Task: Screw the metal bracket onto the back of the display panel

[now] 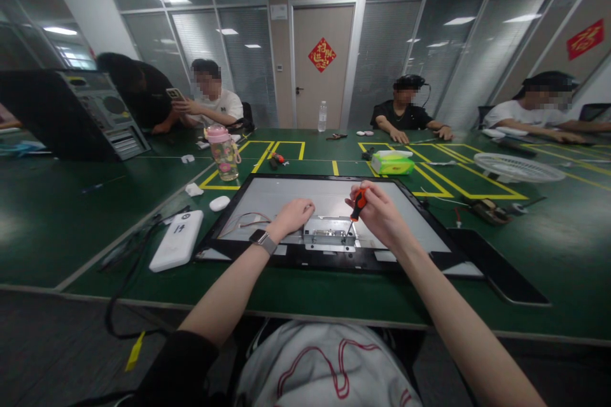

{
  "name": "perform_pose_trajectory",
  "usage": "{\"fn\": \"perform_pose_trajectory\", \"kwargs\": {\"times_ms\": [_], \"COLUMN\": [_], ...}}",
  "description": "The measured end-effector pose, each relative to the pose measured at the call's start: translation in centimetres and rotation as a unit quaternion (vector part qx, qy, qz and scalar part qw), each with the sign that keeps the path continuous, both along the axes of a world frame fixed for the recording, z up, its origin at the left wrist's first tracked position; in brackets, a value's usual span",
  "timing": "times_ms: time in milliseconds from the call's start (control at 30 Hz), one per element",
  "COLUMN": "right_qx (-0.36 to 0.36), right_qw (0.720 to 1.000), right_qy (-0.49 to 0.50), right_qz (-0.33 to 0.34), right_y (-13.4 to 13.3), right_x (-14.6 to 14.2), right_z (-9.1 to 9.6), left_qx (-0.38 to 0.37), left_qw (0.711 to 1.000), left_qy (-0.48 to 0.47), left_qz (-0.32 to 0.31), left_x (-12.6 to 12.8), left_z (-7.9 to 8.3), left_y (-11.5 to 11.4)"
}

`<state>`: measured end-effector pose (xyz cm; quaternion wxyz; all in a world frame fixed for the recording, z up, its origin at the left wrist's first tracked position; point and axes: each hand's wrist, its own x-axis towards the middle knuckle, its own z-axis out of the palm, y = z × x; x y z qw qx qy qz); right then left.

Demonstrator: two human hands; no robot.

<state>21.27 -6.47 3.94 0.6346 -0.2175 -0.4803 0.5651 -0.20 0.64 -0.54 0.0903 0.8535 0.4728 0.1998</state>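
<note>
A flat display panel [267, 194] with a black frame lies on the table in front of me, its pale back facing up. Near its front edge sits a metal bracket [329, 233]. In my right hand [377, 210] is an orange-and-black screwdriver [359, 203], held at a slant with its tip down at the bracket's right end. My left hand [292, 216] rests on the panel with fingers curled together at the bracket's upper left edge. The fingertips are partly hidden. Thin cables [245, 221] run across the panel left of that hand.
Left of the panel lie a white power bank [177, 240] and a small white case [219, 203]. A pink-lidded bottle [222, 156] stands behind. To the right are a black slab [501, 267] and a green tissue pack [392, 163]. Several people sit across the table.
</note>
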Motion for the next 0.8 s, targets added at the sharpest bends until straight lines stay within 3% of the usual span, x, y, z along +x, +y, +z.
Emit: {"fn": "perform_pose_trajectory", "kwargs": {"times_ms": [300, 600, 800], "right_qx": [-0.011, 0.011, 0.003], "right_qw": [0.999, 1.000, 1.000], "right_qy": [-0.010, -0.003, -0.011], "right_qz": [0.028, -0.008, 0.011], "right_y": [0.03, 0.09, 0.03], "right_x": [-0.12, -0.04, 0.11], "right_z": [-0.09, -0.28, -0.15], "left_qx": [0.016, 0.010, 0.020], "left_qw": [1.000, 1.000, 1.000], "left_qy": [0.007, 0.011, 0.010], "left_qz": [-0.003, -0.001, -0.006], "left_x": [0.05, -0.01, -0.04], "left_z": [-0.10, -0.03, -0.22], "left_y": [-0.01, -0.02, 0.08]}}
